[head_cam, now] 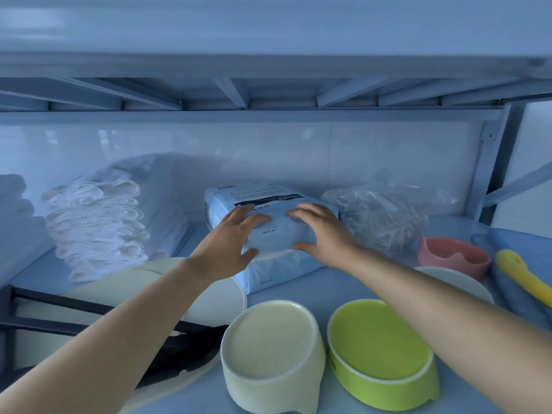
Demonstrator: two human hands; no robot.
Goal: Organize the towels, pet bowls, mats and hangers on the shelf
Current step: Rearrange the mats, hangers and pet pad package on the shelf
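Note:
A pale blue plastic-wrapped pack lies in the middle of the shelf. My left hand rests on its left top with spread fingers, thumb at its front. My right hand lies on its right top, thumb curled to the front face. A cream pet bowl and a green pet bowl stand upside down at the front. A pink bowl sits at the right, a white bowl before it. Stacked white towels fill the left.
A clear bag of dark hangers lies right of the pack. Cream mats and a black rack sit at the front left. A blue bag with a yellow tool is at the far right. A shelf board hangs close overhead.

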